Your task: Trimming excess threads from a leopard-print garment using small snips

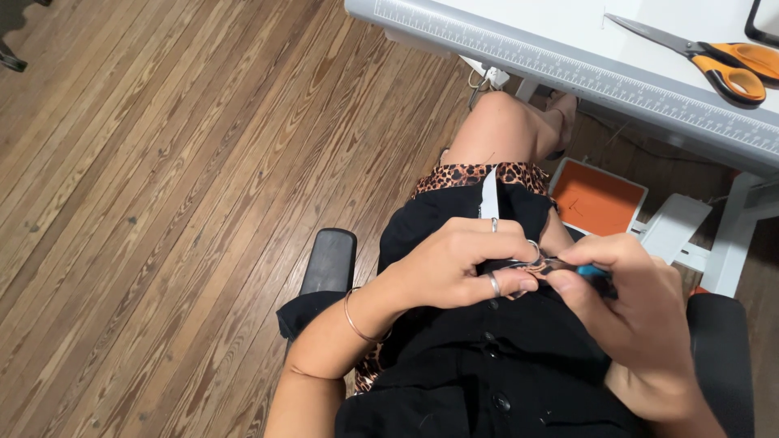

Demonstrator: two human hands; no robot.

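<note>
Seated person, viewed from above. Left hand, lower centre of the frame, has its fingers curled tight, pinching a fold of black garment that lies across the lap. Right hand, lower right, meets it fingertip to fingertip, fingers closed on a small blue tool; its kind cannot be made out, possibly a seam ripper. A leopard-print edge shows above the garment, mid-frame. At the upper right, orange-handled scissors lie on a white table with a ruler along its front edge. An orange pedal sits on the wooden floor.
</note>
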